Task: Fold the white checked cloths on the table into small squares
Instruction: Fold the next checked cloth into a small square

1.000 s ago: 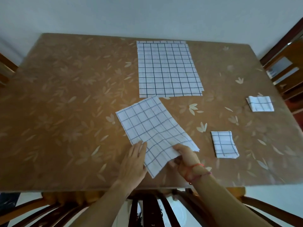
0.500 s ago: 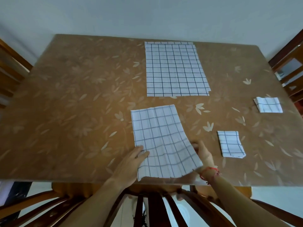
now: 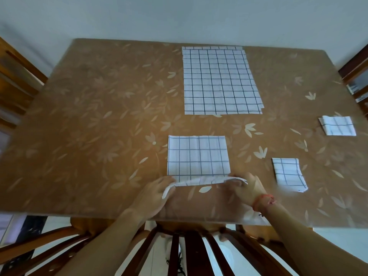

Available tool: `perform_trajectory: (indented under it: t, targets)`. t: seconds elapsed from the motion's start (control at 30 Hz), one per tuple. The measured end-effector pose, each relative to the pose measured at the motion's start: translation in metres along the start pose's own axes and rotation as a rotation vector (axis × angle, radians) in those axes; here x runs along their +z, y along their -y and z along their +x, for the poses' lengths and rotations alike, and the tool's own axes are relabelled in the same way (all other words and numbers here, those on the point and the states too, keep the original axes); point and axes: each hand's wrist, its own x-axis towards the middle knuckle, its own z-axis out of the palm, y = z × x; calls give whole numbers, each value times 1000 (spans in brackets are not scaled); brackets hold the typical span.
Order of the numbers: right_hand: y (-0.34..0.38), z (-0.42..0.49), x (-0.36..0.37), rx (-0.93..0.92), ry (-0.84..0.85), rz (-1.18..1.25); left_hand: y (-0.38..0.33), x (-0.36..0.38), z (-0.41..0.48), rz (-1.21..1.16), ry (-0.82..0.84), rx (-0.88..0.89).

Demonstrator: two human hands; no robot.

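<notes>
Fingers [image 3: 165,181] of the left hand [image 3: 154,194] pinch the near-left corner of the checked cloth [image 3: 198,156]. The right hand [image 3: 250,188] curls round the near-right corner, motion-blurred. Near edge of the cloth is lifted off the worktop [image 3: 89,136] as a narrow strip between the hands. The rest lies flat, far edge straight and square to the worktop's near edge, which is close behind the hands.

Unfolded cloths [image 3: 219,80] lie flat at the far edge, apart from the held one; offset edges at the near-right corner show more than one layer. Nearer folded square [image 3: 288,174] sits just right of the right hand, not touching. Farther folded square [image 3: 337,126] sits near the right edge.

All cloths are centre and right; left of the hands is wide brown leaf-patterned surface. Red bracelet [image 3: 263,202] on the right wrist. Wooden chair [image 3: 189,248] below the near edge, left chair [image 3: 16,82] at the left side.
</notes>
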Motion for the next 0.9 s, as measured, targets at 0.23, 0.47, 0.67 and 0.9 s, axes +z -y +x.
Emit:
perform_trajectory:
  t: [0.23, 0.47, 0.67, 0.9]
  targets:
    - [-3, 48, 12, -66, -181, 5, 0, -2, 35, -186, -59, -248]
    - [-3, 81, 15, -68, -247, 48, 7, 2, 54, -205, -117, -394]
    - [-2, 100, 18, -15, -266, 18, 9, 4, 58, -46, -127, -399]
    - [-9, 112, 24, 17, -283, -5, 17, 12, 57, 32, -171, -313]
